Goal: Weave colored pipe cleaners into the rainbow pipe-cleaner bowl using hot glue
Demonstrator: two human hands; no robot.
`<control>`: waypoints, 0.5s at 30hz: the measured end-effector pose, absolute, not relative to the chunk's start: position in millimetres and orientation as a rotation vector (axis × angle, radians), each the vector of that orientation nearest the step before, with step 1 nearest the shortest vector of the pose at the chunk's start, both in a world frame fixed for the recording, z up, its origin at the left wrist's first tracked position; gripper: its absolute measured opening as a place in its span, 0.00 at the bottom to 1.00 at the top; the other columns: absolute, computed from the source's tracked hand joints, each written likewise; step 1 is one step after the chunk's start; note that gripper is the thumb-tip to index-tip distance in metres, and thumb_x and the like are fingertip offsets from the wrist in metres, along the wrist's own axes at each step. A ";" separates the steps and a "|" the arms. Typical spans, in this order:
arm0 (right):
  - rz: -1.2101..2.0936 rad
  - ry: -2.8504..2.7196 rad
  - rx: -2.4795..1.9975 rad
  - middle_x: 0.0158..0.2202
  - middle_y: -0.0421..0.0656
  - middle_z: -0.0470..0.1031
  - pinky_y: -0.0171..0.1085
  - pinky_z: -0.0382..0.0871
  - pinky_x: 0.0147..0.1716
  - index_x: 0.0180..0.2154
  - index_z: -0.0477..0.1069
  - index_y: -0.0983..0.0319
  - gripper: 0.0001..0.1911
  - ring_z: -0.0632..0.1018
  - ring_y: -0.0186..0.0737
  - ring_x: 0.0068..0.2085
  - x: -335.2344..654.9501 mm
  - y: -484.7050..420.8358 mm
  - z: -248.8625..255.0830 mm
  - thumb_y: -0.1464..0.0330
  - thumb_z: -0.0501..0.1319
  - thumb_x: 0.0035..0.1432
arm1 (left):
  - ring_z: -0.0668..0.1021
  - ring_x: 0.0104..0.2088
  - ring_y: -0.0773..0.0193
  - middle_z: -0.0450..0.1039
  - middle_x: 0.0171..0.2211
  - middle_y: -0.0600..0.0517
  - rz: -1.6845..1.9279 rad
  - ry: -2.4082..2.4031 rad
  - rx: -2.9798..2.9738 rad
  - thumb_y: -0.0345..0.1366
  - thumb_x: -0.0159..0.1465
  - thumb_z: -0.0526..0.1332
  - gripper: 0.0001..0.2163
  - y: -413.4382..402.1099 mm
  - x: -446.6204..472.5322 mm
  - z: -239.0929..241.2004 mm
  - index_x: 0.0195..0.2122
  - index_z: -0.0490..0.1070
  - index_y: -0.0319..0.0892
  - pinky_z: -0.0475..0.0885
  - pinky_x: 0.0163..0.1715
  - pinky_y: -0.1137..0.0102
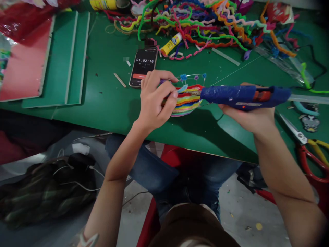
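My right hand (253,116) is wrapped round the handle of a blue hot glue gun (226,96), with a clear glue stick (308,98) poking out of its back end. The gun's nozzle points left and meets a small light-blue pipe cleaner piece (183,89). That piece is pinched between the fingertips of my left hand (156,101). Just below lies a striped, rainbow-coloured pipe cleaner piece (186,106), partly hidden by my left hand and the gun. Small blue flowers (183,77) on thin stems stand along its far side.
A phone (144,67) showing a timer lies behind my left hand. Tangled pipe cleaners (195,24) and a yellow glue stick tube (171,44) fill the back. Red-handled scissors (305,144) lie at right, and green boards (61,61) at left.
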State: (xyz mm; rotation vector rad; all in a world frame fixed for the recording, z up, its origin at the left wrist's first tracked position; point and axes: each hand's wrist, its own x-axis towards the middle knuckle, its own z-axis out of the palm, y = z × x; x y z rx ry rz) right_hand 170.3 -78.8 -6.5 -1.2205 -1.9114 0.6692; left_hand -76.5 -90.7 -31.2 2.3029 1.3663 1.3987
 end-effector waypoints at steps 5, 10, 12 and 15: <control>0.563 -1.956 -1.196 0.19 0.36 0.67 0.36 0.65 0.21 0.21 0.63 0.58 0.14 0.68 0.31 0.21 172.9 -80.3 1.3 0.64 0.68 0.45 | 0.73 0.46 0.54 0.71 0.44 0.50 1.378 1.349 2.309 0.50 0.67 0.49 0.15 -91.0 -77.4 -31.9 0.31 0.68 0.49 0.67 0.47 0.53; 0.451 -1.757 -1.358 0.27 0.41 0.74 0.42 0.71 0.32 0.26 0.71 0.59 0.11 0.75 0.38 0.29 193.5 -80.2 -1.5 0.62 0.70 0.45 | 0.72 0.48 0.55 0.70 0.45 0.49 1.416 1.360 2.317 0.48 0.68 0.50 0.12 -90.9 -76.8 -31.3 0.35 0.67 0.49 0.67 0.48 0.53; 0.479 -1.682 -1.459 0.29 0.43 0.75 0.43 0.71 0.34 0.28 0.72 0.60 0.12 0.76 0.39 0.31 205.7 -74.7 -11.9 0.62 0.71 0.43 | 0.72 0.48 0.56 0.69 0.46 0.48 1.508 1.322 2.374 0.45 0.67 0.51 0.08 -90.1 -75.7 -30.6 0.38 0.65 0.49 0.69 0.47 0.55; 0.570 -1.616 -1.672 0.30 0.44 0.76 0.42 0.71 0.34 0.30 0.74 0.61 0.14 0.75 0.41 0.32 221.5 -62.6 -34.2 0.63 0.72 0.40 | 0.71 0.48 0.58 0.67 0.48 0.47 1.613 1.259 2.449 0.41 0.67 0.54 0.05 -89.4 -73.4 -29.7 0.40 0.63 0.49 0.71 0.46 0.57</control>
